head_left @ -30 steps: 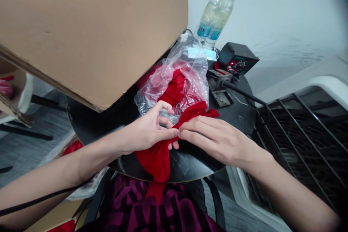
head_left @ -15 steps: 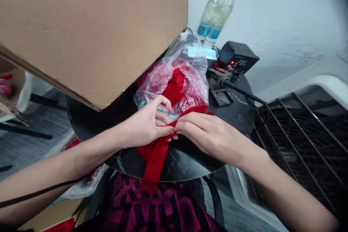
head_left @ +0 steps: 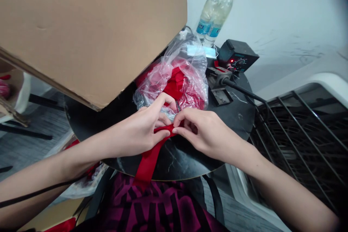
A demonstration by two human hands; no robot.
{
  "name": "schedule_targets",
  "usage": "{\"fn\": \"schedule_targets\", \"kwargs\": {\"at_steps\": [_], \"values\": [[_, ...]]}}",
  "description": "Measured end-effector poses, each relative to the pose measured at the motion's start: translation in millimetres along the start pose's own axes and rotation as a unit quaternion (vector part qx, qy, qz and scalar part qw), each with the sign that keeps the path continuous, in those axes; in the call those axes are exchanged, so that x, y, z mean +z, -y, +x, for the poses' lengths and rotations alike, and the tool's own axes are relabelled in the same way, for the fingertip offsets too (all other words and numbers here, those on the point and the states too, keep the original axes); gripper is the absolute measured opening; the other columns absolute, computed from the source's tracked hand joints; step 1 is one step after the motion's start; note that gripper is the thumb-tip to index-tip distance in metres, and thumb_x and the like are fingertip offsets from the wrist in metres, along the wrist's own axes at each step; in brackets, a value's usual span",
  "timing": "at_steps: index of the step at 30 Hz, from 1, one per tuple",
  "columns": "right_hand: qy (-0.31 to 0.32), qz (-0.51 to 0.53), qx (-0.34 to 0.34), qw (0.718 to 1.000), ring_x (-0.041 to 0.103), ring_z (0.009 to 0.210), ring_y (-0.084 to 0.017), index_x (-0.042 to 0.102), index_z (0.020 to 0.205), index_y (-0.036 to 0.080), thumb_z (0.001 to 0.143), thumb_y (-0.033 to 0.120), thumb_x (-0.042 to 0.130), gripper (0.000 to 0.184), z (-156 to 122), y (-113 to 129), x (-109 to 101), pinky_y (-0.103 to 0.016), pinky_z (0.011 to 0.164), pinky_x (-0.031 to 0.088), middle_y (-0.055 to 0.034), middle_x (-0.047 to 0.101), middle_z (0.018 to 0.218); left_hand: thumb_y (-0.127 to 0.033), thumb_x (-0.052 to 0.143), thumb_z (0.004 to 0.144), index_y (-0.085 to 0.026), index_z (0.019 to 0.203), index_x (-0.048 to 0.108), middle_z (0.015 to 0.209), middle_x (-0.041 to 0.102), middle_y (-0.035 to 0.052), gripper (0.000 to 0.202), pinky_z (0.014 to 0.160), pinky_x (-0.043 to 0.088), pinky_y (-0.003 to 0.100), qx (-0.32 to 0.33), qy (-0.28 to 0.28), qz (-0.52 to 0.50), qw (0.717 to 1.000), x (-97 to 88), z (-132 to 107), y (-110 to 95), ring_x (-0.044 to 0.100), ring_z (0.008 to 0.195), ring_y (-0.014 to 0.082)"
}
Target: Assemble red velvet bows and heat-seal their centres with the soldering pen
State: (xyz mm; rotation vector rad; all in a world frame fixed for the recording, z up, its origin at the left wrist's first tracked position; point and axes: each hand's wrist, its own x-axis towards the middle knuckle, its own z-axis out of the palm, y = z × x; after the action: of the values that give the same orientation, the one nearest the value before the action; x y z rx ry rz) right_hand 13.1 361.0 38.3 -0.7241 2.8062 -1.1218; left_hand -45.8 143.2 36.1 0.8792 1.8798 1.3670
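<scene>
Between my two hands is a strip of red fabric, whose tail hangs over the near edge of the round black table. My left hand pinches the strip between thumb and fingers. Close beside it, my right hand grips the fabric with thumb and forefinger, the other fingers curled. Just beyond both hands lies a clear plastic bag with more red fabric inside. The end of the strip at my right hand is hidden by the fingers.
A large cardboard box looms at the left. Behind the bag stand two bottles and a blue face mask. To the right are a black control box with a lit red lamp, a soldering-iron stand and a wire rack.
My right hand has turned, bringing its thumb and forefinger into view on the strip. The fabric that stretched behind that hand no longer shows. The hanging tail has shifted slightly left.
</scene>
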Motion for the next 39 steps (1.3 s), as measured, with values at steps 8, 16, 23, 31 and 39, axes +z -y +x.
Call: {"fn": "schedule_targets", "kwargs": {"at_steps": [8, 16, 23, 31, 39], "values": [[0.016, 0.119, 0.111, 0.986, 0.056, 0.055, -0.008, 0.075, 0.091, 0.021, 0.095, 0.021, 0.071, 0.006, 4.3, 7.9, -7.2, -0.021, 0.054, 0.04, 0.0075, 0.064, 0.062, -0.021, 0.072, 0.091, -0.029, 0.12, 0.038, 0.082, 0.07, -0.0045, 0.045, 0.082, 0.06, 0.029, -0.028, -0.022, 0.001, 0.999, -0.7, 0.9, -5.6, 0.076, 0.083, 0.0169], [0.03, -0.003, 0.06, 0.998, 0.053, 0.054, -0.008, 0.077, 0.112, 0.025, 0.097, 0.029, 0.071, 0.017, 2.5, 15.1, -13.1, -0.024, 0.06, 0.038, 0.0057, 0.071, 0.074, -0.024, 0.074, 0.09, -0.029, 0.121, 0.041, 0.084, 0.073, -0.0027, 0.046, 0.088, 0.059, 0.035, -0.027, -0.056, 0.02, 0.998, -1.5, -0.4, -5.5, 0.077, 0.087, 0.0193], [0.033, 0.035, 0.101, 0.994, 0.062, 0.061, -0.009, 0.08, 0.094, 0.026, 0.095, 0.023, 0.071, 0.01, 9.0, 4.3, -5.8, -0.024, 0.062, 0.042, 0.0062, 0.074, 0.075, -0.026, 0.073, 0.09, -0.025, 0.132, 0.049, 0.09, 0.075, -0.0007, 0.048, 0.08, 0.057, 0.029, -0.022, -0.027, 0.059, 0.998, 0.2, 0.8, -1.5, 0.075, 0.085, 0.0176], [-0.131, -0.086, -0.01, 0.988, 0.067, 0.078, -0.013, 0.075, 0.107, 0.021, 0.097, 0.014, 0.066, 0.015, -7.0, 21.4, -6.3, -0.027, 0.068, 0.05, -0.0025, 0.073, 0.103, -0.031, 0.08, 0.083, -0.017, 0.094, 0.08, 0.083, 0.08, 0.0026, 0.017, 0.069, 0.054, 0.024, -0.136, -0.003, -0.03, 0.99, -9.9, 13.0, 9.6, 0.073, 0.077, 0.0181], [-0.092, -0.284, -0.072, 0.952, 0.061, 0.091, -0.023, 0.071, 0.107, 0.016, 0.102, 0.023, 0.063, 0.011, -25.6, 10.4, 12.8, -0.039, 0.079, 0.047, -0.0084, 0.07, 0.107, -0.026, 0.089, 0.073, -0.016, 0.088, 0.082, 0.087, 0.083, 0.006, 0.02, 0.08, 0.059, 0.026, -0.183, -0.069, -0.156, 0.968, -8.3, 12.0, 16.3, 0.078, 0.084, 0.0208]]}}
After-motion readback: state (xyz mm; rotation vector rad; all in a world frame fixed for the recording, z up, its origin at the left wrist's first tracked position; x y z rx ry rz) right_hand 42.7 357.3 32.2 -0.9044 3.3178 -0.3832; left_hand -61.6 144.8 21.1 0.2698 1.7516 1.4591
